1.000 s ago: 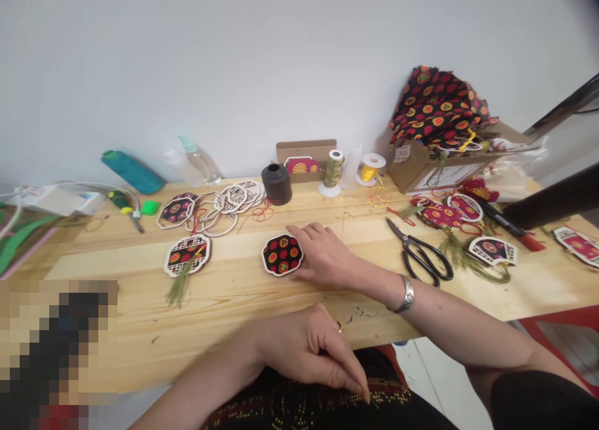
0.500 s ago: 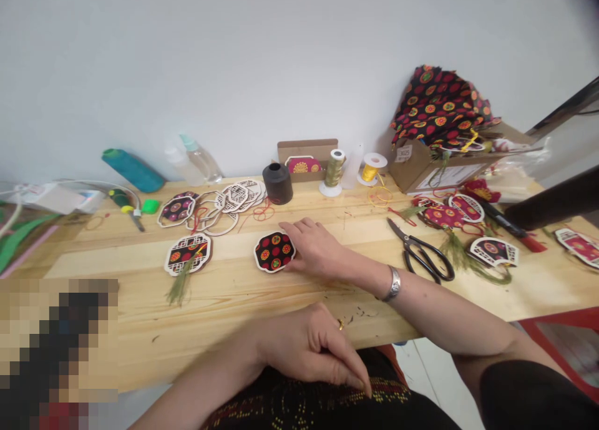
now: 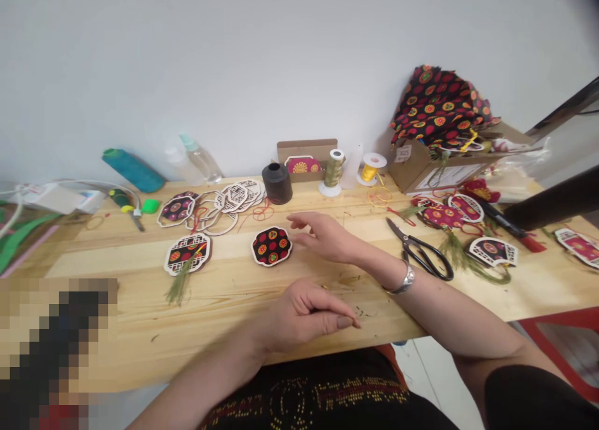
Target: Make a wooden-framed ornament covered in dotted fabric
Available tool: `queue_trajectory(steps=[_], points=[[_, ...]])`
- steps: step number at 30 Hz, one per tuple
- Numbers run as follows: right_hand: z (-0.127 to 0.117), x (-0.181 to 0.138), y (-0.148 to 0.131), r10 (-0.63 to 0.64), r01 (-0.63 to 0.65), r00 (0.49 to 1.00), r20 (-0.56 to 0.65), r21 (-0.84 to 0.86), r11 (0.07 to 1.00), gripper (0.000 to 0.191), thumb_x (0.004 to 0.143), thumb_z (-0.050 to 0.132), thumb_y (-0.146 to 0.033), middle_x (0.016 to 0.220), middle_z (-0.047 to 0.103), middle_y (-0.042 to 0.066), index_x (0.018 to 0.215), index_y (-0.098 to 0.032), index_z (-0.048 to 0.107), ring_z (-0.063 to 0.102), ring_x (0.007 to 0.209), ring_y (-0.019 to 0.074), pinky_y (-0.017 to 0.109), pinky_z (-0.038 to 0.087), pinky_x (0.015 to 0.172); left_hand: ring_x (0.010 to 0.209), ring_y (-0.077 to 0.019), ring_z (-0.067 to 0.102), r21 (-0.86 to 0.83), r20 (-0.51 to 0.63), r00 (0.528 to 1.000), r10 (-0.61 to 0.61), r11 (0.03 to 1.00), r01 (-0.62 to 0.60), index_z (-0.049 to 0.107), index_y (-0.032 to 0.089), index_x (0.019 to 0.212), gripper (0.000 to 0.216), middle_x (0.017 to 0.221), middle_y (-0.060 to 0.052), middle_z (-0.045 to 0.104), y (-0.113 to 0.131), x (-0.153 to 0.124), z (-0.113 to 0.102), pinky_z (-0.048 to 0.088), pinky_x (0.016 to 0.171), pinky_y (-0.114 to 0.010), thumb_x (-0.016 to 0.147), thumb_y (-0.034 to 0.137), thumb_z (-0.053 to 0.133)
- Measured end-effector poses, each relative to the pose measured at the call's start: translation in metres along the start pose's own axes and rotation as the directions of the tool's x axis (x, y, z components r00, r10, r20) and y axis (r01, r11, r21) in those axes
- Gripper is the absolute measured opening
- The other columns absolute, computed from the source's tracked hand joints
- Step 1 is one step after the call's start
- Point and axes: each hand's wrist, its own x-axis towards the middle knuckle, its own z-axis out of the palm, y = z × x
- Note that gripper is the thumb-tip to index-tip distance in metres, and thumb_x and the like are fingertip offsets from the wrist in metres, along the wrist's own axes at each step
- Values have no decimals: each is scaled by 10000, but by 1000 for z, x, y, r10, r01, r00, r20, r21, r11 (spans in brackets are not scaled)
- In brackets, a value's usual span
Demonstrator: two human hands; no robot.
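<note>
A black fabric-covered ornament piece with red and yellow dots (image 3: 271, 245) lies flat on the wooden table (image 3: 234, 293). My right hand (image 3: 327, 235) hovers just to its right, fingers spread and apart, holding nothing. My left hand (image 3: 304, 314) rests over the table's near edge with the fingers curled loosely under and the thumb pointing right; nothing shows in it. A finished ornament with a white lattice frame and green tassel (image 3: 187, 255) lies to the left.
Black scissors (image 3: 423, 253) lie right of my hand. A black spool (image 3: 277, 183), gold thread spool (image 3: 333, 170), yellow spool (image 3: 373, 166), several white frames (image 3: 229, 202), a teal cone (image 3: 133, 171) and a fabric-filled cardboard box (image 3: 435, 149) line the back. More tasselled ornaments (image 3: 468, 230) lie right.
My right hand slid the dotted piece leftward, then lifted off it. My left hand rose from my lap to the table's near edge.
</note>
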Motion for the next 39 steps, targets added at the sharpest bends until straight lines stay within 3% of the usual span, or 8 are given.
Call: queue_trajectory(steps=[3,6,9,18,25,32,36,39], points=[[-3,-2,-6,-81,81,997,10,24,996,520,858,684,-365,1275,638,134,1303,-130,552,588,1160,238,398,459,982,649,-154,704,-9,30,1000,0,1000,0,807,258,875,133,758,-51,782,1,0,1,510,583,-224,853,286,679],[7,1,-14,-176,187,981,87,-151,971,820,737,775,-482,1356,563,171,1400,-119,457,494,1247,304,451,408,1037,620,-158,688,45,122,992,15,999,-20,806,237,900,141,756,-69,780,-2,-1,0,496,573,-240,852,264,676],[25,7,-18,-162,191,980,118,-298,935,952,698,770,-552,1346,533,199,1442,-93,392,467,1203,336,477,408,1003,628,-160,687,51,137,990,31,998,-38,803,229,905,149,769,-75,782,-4,0,-2,494,582,-247,854,257,666],[40,15,-18,-243,267,963,114,-492,828,533,854,558,-494,1157,570,157,1321,-235,559,488,1035,324,466,407,851,600,-124,652,12,169,985,32,999,-34,802,188,903,154,755,-70,777,-7,2,-3,457,577,-213,854,257,673],[15,13,-11,-215,303,949,231,-476,825,500,840,581,-427,1130,576,159,1296,-223,583,505,1007,305,434,424,829,547,-119,590,30,150,989,-14,999,10,809,208,896,154,700,-70,759,-9,2,-2,395,525,-224,843,270,679],[-11,10,23,-175,262,960,217,-496,828,497,831,593,-382,1152,590,157,1302,-222,584,516,1022,310,464,442,866,511,-113,558,-30,127,990,-60,997,65,811,245,871,142,656,-45,745,-2,1,1,401,514,-229,820,230,679],[-22,8,27,-208,266,961,181,-406,874,603,805,666,-408,1304,547,178,1361,-209,544,482,1160,352,552,392,974,547,-116,568,-64,-45,996,-80,995,77,814,259,840,129,683,-52,744,-6,3,2,406,527,-227,802,232,694],[-30,0,20,-242,234,969,-44,-136,963,499,840,648,-372,1349,542,170,1292,-168,592,501,1187,295,484,409,991,458,-71,426,-135,-306,945,-113,988,74,814,255,825,111,542,-4,633,-12,6,1,317,455,-195,796,288,712]])
